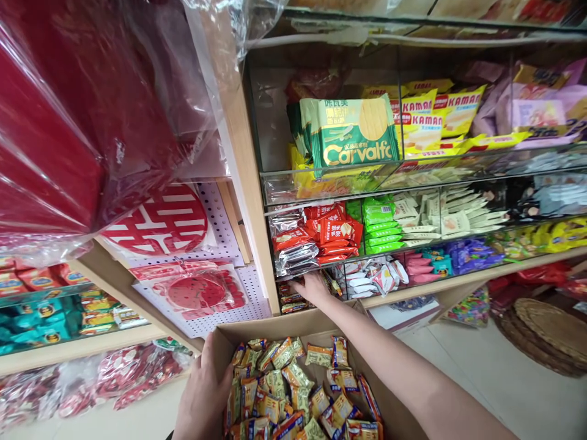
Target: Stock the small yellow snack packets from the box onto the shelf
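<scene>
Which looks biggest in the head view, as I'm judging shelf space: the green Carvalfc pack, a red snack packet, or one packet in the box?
1. Green Carvalfc pack.
2. Red snack packet and a boxed packet look alike; the cardboard box sits nearer, so unranked.

wooden shelving [247, 183], pale floor [504, 373], pegboard [220, 226]

The right hand [312, 287] hides its fingers among snack packets [293, 299]; cardboard box [275, 327] cut off below

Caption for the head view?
Left hand grips a cardboard box of snack packets; right hand reaches into the bottom shelf bin.
</scene>
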A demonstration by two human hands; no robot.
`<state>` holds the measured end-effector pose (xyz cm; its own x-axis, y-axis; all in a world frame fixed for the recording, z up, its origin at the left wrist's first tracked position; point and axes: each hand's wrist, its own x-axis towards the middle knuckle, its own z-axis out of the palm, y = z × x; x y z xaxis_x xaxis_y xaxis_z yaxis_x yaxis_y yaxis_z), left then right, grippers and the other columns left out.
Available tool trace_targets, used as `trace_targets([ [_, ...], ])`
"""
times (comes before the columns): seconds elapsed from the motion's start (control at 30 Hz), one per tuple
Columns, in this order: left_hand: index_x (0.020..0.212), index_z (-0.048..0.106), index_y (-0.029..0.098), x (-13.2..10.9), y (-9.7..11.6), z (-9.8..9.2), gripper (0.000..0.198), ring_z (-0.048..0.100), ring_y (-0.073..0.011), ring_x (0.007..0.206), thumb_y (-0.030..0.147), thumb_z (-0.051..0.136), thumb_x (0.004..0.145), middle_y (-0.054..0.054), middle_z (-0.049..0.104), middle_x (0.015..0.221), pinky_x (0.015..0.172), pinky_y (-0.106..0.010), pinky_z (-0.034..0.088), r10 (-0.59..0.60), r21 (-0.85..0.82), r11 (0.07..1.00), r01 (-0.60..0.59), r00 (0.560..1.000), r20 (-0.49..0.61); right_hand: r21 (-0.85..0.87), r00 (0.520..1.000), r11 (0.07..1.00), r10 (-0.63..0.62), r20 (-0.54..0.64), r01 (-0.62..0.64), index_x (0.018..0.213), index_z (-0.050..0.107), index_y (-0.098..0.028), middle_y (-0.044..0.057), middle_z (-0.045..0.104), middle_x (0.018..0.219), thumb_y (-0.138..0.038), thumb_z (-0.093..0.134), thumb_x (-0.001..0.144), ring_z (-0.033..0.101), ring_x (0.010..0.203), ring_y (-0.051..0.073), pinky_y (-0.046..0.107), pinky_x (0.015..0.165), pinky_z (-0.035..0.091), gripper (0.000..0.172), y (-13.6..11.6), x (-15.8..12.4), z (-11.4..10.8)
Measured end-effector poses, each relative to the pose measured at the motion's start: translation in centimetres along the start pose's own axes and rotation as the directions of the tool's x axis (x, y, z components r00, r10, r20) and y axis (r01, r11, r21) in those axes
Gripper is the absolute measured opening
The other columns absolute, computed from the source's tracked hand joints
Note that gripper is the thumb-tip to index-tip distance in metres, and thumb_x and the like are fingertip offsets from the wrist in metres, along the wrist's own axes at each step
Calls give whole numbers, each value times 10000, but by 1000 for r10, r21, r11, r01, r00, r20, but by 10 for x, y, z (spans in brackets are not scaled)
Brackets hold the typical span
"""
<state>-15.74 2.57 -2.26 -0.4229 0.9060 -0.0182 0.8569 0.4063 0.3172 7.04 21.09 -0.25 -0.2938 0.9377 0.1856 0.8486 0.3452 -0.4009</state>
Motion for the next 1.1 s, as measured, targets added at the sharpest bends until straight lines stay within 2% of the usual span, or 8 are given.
trace_targets([
  [0.1, 1378, 87, 165, -1, 1, -1, 661, 497, -276, 1083, 422, 310, 811, -162, 448, 1190, 865, -379, 407, 1, -10, 1000, -1, 1000, 7, 95, 978, 974, -199, -60, 204, 794, 601, -166, 79, 579, 857, -418, 334, 879, 527, 838, 169, 263, 762, 392, 376, 0, -38, -3],
  [0.23, 1379, 82, 144, 1, 6, -3, 671, 513, -285, 1054, 392, 331, 806, -172, 481, 1133, 845, -384, 412, -25, 15, 1000, 25, 1000, 18, 236, 828, 875, -479, 291, 423, 744, 628, -184, 55, 569, 797, -441, 378, 846, 523, 733, 159, 278, 730, 416, 373, 1, -109, 24],
  [0.43, 1379, 88, 170, -2, 7, -4, 672, 531, -277, 1026, 398, 347, 803, -160, 491, 1123, 827, -374, 423, -27, 18, 999, 27, 1000, 7, 245, 710, 967, -125, 693, -69, 1257, 427, -228, 111, 356, 1312, -359, 717, 555, 349, 1198, 312, 386, 960, 319, 771, 10, -158, 99],
  [0.63, 1378, 88, 150, -4, 1, 0, 664, 509, -275, 1066, 386, 332, 808, -178, 468, 1179, 846, -382, 414, 1, 6, 1000, -1, 1000, -14, 417, 840, 840, 79, 537, -346, 1129, 505, -230, 72, 526, 1139, -315, 704, 549, 497, 1055, 232, 317, 867, 390, 619, 13, -174, 135],
  [0.73, 1379, 87, 135, -1, 0, 1, 662, 527, -273, 1033, 366, 331, 809, -173, 483, 1152, 841, -391, 418, 0, 13, 1000, 1, 1000, -15, 422, 811, 765, 217, 543, -487, 1039, 533, -220, 54, 602, 986, -304, 650, 596, 576, 912, 211, 291, 753, 440, 466, 8, -171, 141],
  [0.83, 1363, 180, 129, -3, 3, -3, 618, 492, -290, 1074, 353, 339, 810, -174, 463, 1195, 884, -425, 396, 28, 30, 999, -24, 992, -121, 321, 771, 791, 275, 574, -521, 833, 603, -223, 47, 629, 876, -249, 660, 558, 592, 834, 238, 301, 667, 440, 282, 2, -158, 130],
  [0.97, 1283, 359, 163, -26, 22, -11, 490, 343, -236, 1225, 315, 370, 818, -111, 400, 1305, 1027, -377, 277, 323, -86, 928, -361, 900, -294, 367, 841, 844, 165, 515, -390, 782, 628, -200, 9, 618, 791, -222, 599, 598, 570, 767, 194, 272, 647, 407, 187, -3, -142, 77],
  [1.1, 1170, 499, 194, -50, 62, -6, 449, 484, -204, 1056, 379, 501, 760, -76, 526, 1134, 897, -323, 396, 345, -561, 751, -347, 932, -115, 628, 886, 770, -205, 416, -116, 789, 619, -171, -20, 596, 729, -271, 604, 644, 527, 682, 133, 222, 609, 374, 177, -9, -144, 13],
])
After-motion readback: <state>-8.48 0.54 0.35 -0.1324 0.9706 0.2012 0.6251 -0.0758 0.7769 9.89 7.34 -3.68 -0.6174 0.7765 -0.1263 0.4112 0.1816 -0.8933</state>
